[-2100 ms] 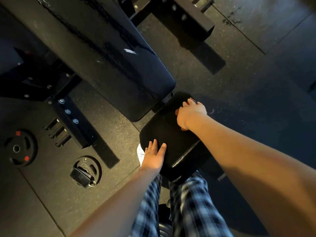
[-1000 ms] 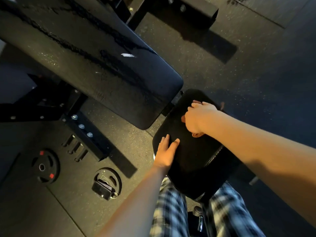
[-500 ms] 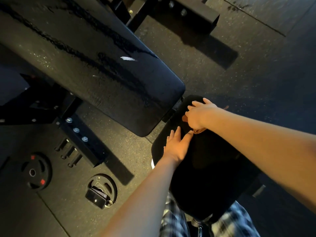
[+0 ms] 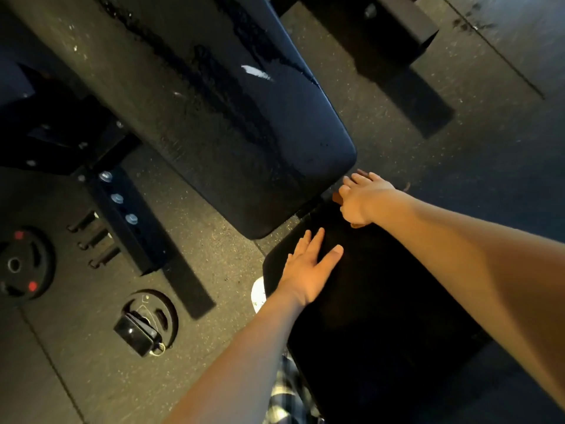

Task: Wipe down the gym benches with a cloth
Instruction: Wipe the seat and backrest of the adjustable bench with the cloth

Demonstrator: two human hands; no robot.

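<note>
Left of the seat pad (image 4: 382, 316), down on the rubber floor (image 4: 397, 123), lie two weight plates: one with red marks (image 4: 23, 266) at the far edge of the view, and a second (image 4: 153, 316) nearer the seat pad with a phone and keys (image 4: 137, 333) resting on top of it. Beyond them, a black steel frame foot with three bolts (image 4: 119, 198) runs under the long back pad (image 4: 214, 102), which slopes away up and left of the seat pad and shows dark wet-looking streaks along its middle (likely a sign it has had its pass already, though that is a judgement).

On the near-left part of the seat pad the left hand (image 4: 308, 270) lies flat, palm down, fingers spread and gripping nothing; it seems to be bracing the seat pad. At the far end of the seat pad, right beside the gap to the back pad, the right hand (image 4: 363, 198) presses down with its fingers bunched over the cloth (image 4: 337, 197), of which only small brownish edges peep out beneath the knuckles and the heel of the hand. A white shoe tip (image 4: 258, 293) shows just below the seat pad's left edge.

The step in hand looks like wiping the seat pad, with the cloth now at its far edge. The next move probably calls for drawing the cloth back along the seat pad toward the body, keeping it flat and pressed, and minding the narrow gap, where a corner of cloth could snag.
</note>
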